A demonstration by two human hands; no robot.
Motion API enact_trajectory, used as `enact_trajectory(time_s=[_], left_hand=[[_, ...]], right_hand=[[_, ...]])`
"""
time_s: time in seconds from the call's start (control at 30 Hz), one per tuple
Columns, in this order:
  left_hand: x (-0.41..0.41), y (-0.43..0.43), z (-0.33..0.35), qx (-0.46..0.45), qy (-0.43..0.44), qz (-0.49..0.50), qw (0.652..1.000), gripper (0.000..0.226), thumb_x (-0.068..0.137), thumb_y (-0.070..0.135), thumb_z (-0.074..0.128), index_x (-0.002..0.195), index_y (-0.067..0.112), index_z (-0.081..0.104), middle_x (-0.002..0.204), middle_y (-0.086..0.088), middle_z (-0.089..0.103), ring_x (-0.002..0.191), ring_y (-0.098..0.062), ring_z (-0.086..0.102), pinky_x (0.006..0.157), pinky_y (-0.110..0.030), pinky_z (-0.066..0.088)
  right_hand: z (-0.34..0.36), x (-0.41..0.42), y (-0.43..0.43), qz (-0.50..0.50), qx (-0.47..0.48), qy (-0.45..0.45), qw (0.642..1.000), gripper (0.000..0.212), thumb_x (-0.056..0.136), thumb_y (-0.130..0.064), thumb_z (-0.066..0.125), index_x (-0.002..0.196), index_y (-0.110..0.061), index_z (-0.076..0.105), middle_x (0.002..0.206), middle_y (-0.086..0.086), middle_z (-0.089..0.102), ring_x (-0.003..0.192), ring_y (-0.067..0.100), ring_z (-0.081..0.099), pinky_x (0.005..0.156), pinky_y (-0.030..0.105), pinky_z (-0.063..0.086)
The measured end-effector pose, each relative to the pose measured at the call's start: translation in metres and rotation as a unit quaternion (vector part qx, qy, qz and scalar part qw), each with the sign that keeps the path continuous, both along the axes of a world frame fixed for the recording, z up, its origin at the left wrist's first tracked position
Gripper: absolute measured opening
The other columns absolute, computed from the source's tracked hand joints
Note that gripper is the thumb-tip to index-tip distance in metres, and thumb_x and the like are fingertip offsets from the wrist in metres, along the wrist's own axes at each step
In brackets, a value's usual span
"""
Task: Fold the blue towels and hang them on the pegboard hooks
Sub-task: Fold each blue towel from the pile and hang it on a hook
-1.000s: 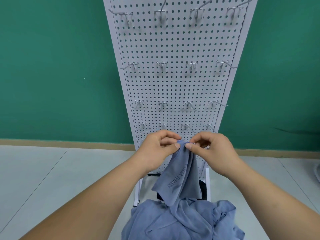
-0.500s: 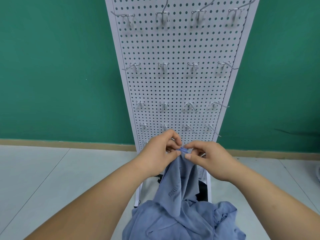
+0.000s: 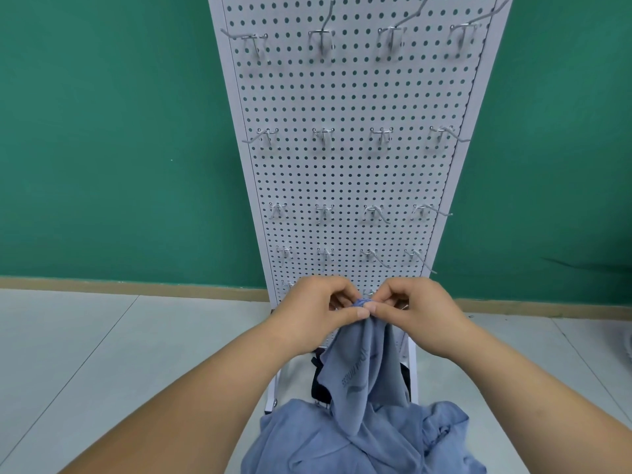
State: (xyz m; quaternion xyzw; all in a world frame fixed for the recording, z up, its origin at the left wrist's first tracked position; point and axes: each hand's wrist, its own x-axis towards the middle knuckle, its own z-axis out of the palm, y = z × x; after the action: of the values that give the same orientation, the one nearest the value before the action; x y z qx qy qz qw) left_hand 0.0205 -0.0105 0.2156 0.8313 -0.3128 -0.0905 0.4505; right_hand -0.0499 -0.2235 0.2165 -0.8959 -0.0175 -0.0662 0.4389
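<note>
Head view: both forearms reach forward and converge. The left hand [image 3: 316, 313] and right hand [image 3: 419, 314] meet thumb to thumb, each pinching the bunched top of a blue towel [image 3: 359, 367] that hangs below them onto the towel pile [image 3: 362, 443]. Directly behind the hands stands the white pegboard [image 3: 352, 179], its hooks [image 3: 323, 135] above them.

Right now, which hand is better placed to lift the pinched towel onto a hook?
Probably the right hand: the left hand pinches the blue towel too, but a free hook juts out just above right knuckles.
</note>
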Motion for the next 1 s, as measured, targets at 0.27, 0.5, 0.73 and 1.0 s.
enact_trajectory(time_s=[0.27,0.5,0.73,1.0], left_hand=[[0.004,0.001,0.004,0.003,-0.061,0.001,0.998,0.004,0.099,0.028,0.074,0.100,0.028,0.077,0.090,0.014,0.074,0.085,-0.001,0.066,0.080,-0.014,0.049],[0.011,0.010,0.014,-0.020,-0.107,0.058,0.992,0.010,0.100,0.025,0.071,0.098,0.034,0.073,0.088,0.018,0.072,0.083,0.003,0.065,0.079,-0.012,0.048],[0.042,0.050,0.012,-0.043,-0.147,0.207,0.966,0.006,0.100,0.024,0.071,0.101,0.027,0.076,0.086,0.017,0.072,0.079,0.002,0.064,0.075,-0.016,0.048],[0.065,0.085,-0.003,0.020,-0.148,0.313,0.938,0.009,0.102,0.021,0.067,0.097,0.021,0.074,0.080,0.014,0.068,0.074,-0.003,0.060,0.065,-0.014,0.040]], right_hand=[[0.000,-0.003,-0.002,0.051,0.084,0.020,0.995,0.008,0.096,-0.026,0.077,0.103,-0.029,0.073,0.078,-0.010,0.067,0.077,0.008,0.060,0.077,0.022,0.050],[-0.009,-0.002,-0.014,0.063,0.007,0.067,0.996,0.017,0.098,-0.023,0.073,0.110,-0.031,0.063,0.086,-0.004,0.072,0.083,0.011,0.067,0.086,0.036,0.056],[-0.015,-0.002,-0.048,-0.055,-0.189,0.048,0.979,0.013,0.098,-0.036,0.072,0.090,-0.038,0.062,0.089,-0.015,0.068,0.087,0.009,0.063,0.074,0.029,0.051],[-0.005,-0.015,-0.089,-0.141,-0.232,0.005,0.962,0.014,0.090,-0.053,0.075,0.082,-0.047,0.065,0.088,-0.017,0.067,0.096,0.006,0.054,0.076,0.036,0.050]])
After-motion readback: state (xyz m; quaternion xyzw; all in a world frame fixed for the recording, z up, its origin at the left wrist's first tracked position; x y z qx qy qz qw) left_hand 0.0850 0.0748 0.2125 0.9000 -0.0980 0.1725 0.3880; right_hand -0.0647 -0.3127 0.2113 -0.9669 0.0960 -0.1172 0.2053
